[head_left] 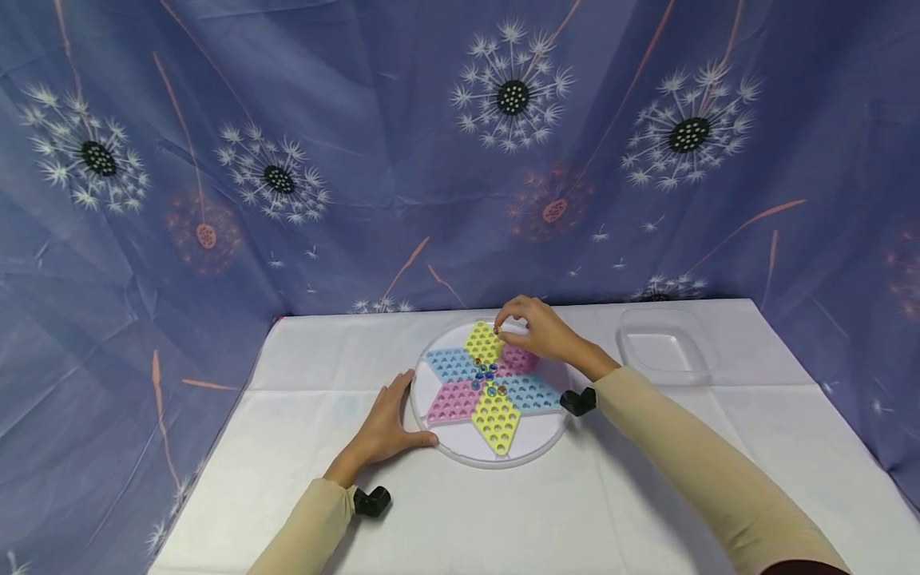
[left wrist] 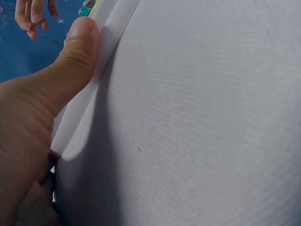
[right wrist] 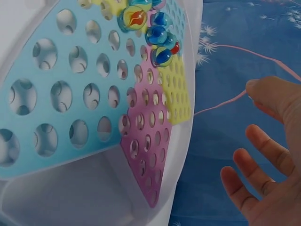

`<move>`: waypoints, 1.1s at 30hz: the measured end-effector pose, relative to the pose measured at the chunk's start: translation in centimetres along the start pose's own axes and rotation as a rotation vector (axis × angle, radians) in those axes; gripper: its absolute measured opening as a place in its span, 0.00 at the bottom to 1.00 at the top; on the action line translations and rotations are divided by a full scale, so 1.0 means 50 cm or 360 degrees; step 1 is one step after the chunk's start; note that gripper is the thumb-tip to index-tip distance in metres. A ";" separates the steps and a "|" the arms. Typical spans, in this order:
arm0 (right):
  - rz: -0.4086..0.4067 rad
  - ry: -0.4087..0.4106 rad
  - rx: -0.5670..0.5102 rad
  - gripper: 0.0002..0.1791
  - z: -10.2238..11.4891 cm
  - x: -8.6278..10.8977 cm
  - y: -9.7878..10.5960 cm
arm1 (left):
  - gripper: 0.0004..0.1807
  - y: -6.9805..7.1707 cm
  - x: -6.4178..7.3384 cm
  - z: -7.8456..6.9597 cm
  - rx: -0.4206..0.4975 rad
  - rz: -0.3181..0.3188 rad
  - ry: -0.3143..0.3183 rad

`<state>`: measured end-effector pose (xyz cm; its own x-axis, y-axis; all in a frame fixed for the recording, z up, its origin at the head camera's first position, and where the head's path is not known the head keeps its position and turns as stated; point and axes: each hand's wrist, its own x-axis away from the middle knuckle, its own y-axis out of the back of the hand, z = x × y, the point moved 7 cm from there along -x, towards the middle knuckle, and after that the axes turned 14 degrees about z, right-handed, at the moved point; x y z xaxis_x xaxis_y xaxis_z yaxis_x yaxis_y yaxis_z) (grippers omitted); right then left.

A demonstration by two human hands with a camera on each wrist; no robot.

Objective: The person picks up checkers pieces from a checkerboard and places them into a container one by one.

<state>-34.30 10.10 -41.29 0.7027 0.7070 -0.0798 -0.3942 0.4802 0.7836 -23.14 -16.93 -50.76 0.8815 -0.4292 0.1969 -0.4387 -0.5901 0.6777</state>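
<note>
A round white Chinese checkers board [head_left: 444,447] carries a star of yellow, blue and pink pitted points. Several glass marbles [head_left: 492,390] sit in its centre, mostly blue, some with orange; the right wrist view shows these marbles [right wrist: 156,35] closely. Over the far yellow point, my right hand [head_left: 539,327] pinches a small amber marble [head_left: 497,329]; this marble [left wrist: 32,27] also shows at the fingertips in the left wrist view. My left hand [head_left: 381,427] rests at the board's left rim, fingers extended and thumb [left wrist: 77,56] against the edge.
To the right of the board stands a clear plastic container [head_left: 664,351] on the white tablecloth [head_left: 503,519]. A blue dandelion-print cloth [head_left: 402,160] hangs behind the table.
</note>
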 end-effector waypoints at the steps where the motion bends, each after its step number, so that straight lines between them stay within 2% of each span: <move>1: -0.0002 -0.0004 0.0002 0.04 0.000 0.001 0.000 | 0.71 -0.001 0.000 0.000 0.0001 0.0001 0.0004; 15: -0.0041 -0.0030 0.0019 0.06 0.008 -0.007 0.010 | 0.71 -0.003 -0.002 0.004 -0.0015 -0.0006 -0.0002; 23: -0.0044 -0.0045 -0.0018 0.06 0.011 -0.010 0.011 | 0.71 0.000 -0.003 -0.002 -0.0034 -0.0016 -0.0057; 33: -0.0049 -0.0049 -0.0001 0.05 0.008 0.002 0.024 | 0.71 -0.001 -0.005 0.000 -0.0057 0.0005 -0.0034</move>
<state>-34.46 10.54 -40.13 0.7325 0.6755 -0.0847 -0.3725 0.5018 0.7807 -23.33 -16.79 -50.86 0.8760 -0.4457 0.1842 -0.4346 -0.5638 0.7023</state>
